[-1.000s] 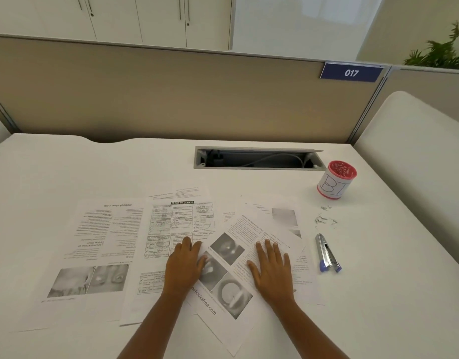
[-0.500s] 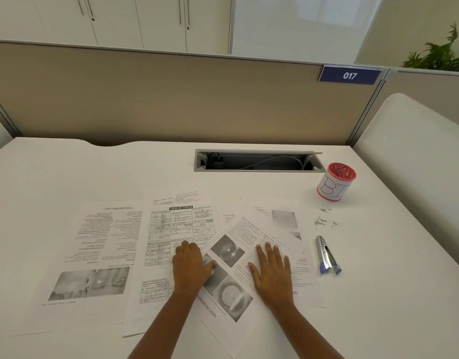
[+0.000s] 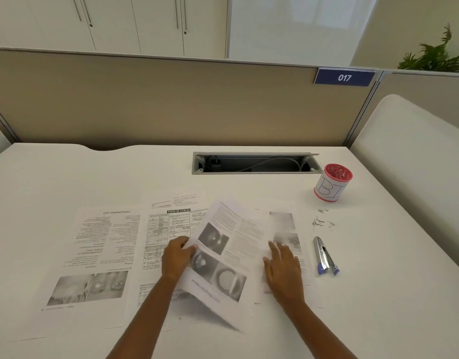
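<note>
Several printed sheets lie spread on a white desk. My left hand pinches the left edge of a tilted sheet with eye photographs and holds it lifted off the desk. My right hand lies flat, fingers straight, on the sheets to the right. A form sheet headed with a black title and a text sheet with photos lie flat to the left.
A silver and blue stapler lies right of the papers, loose staples beyond it. A red and white cup stands at the back right. An open cable slot sits in the desk before a beige partition.
My left hand has taken the photo sheet by its left edge and lifted it off the desk. My right hand slid right onto the sheets underneath.
</note>
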Demonstrator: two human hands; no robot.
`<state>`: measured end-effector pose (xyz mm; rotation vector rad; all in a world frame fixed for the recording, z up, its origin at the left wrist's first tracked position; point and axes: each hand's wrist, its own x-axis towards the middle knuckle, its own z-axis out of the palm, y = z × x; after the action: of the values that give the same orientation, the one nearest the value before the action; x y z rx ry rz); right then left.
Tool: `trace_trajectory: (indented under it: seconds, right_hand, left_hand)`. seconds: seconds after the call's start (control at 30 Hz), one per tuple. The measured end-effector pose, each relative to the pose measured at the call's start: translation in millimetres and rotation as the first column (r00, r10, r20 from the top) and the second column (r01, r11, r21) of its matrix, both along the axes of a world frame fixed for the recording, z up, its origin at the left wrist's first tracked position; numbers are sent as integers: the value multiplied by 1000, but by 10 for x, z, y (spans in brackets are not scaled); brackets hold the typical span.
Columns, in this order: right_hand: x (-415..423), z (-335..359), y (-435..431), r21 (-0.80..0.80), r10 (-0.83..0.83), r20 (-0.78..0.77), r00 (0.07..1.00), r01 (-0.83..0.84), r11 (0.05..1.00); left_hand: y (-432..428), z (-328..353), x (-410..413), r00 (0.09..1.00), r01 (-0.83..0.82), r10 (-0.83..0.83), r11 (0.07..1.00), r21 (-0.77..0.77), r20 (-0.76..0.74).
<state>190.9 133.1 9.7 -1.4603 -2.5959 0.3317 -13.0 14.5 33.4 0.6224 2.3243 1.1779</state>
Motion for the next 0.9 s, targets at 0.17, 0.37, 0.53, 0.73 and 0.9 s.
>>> trace_trajectory:
  seconds: [0.17,0.37,0.53,0.73,0.9]
  right_hand:
    - [83,-48,146,-57,-87,33,996,89,994]
    - [12,-156,62,-87,16,161,987,-2,996]
    - [-14,105,13,-164,-79,86,993,93,982]
    - [-11,315,220,-293,-307,92,947,320,901]
    - [-23,335,314,-429,-328,-35,944,282,858]
  left_hand:
    - [-146,15,-190,829,-433,312,883,180,464]
    - [-185,-25,-176,804,-439,315,887,145,505]
    - [-193,-89,-76,836,-379,292,920,103,464]
    - [-239,-130,-25,900,-306,251,946,108,356]
    - [-233,-150,-37,918,-292,244,950,115,313]
